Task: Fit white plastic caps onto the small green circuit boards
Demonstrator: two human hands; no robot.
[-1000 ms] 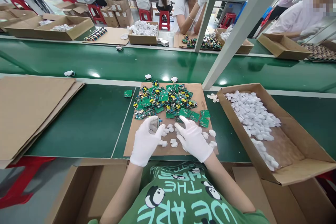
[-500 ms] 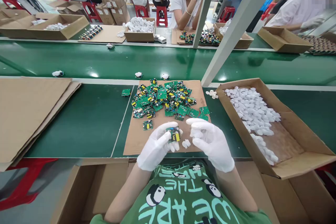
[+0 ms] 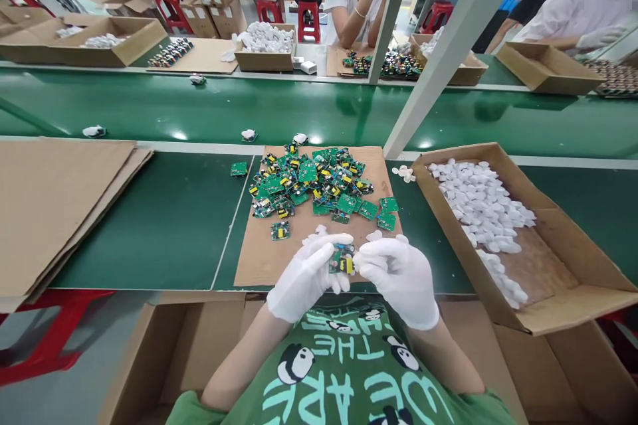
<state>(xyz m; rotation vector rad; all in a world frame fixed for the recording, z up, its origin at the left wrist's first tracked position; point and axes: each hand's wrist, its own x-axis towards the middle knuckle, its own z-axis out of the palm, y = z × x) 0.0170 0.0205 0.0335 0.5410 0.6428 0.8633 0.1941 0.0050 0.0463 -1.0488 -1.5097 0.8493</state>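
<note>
My left hand [image 3: 314, 265], in a white glove, grips a small green circuit board [image 3: 341, 259] with a yellow part on it, component side up. My right hand [image 3: 396, 272], also gloved, is closed in a pinch at the board's right edge. What lies between its fingertips is too small to make out. Just beyond my hands, a heap of similar circuit boards [image 3: 309, 179] covers the upper part of a cardboard sheet [image 3: 254, 259]. One loose board [image 3: 280, 231] lies left of my hands.
To the right a tilted cardboard box [image 3: 563, 285] holds many white pieces [image 3: 483, 206]; a few pale pieces [image 3: 405, 174] lie beside it. Stacked cardboard [image 3: 60, 212] is at left. Boards with white pieces [image 3: 94, 131] sit on the green conveyor [image 3: 199, 106]. A slanted metal post [image 3: 443, 53] stands ahead.
My right hand has moved left and closed its fingers at the edge of the board. My left hand has shifted slightly right with the board. The pieces on the conveyor have moved left.
</note>
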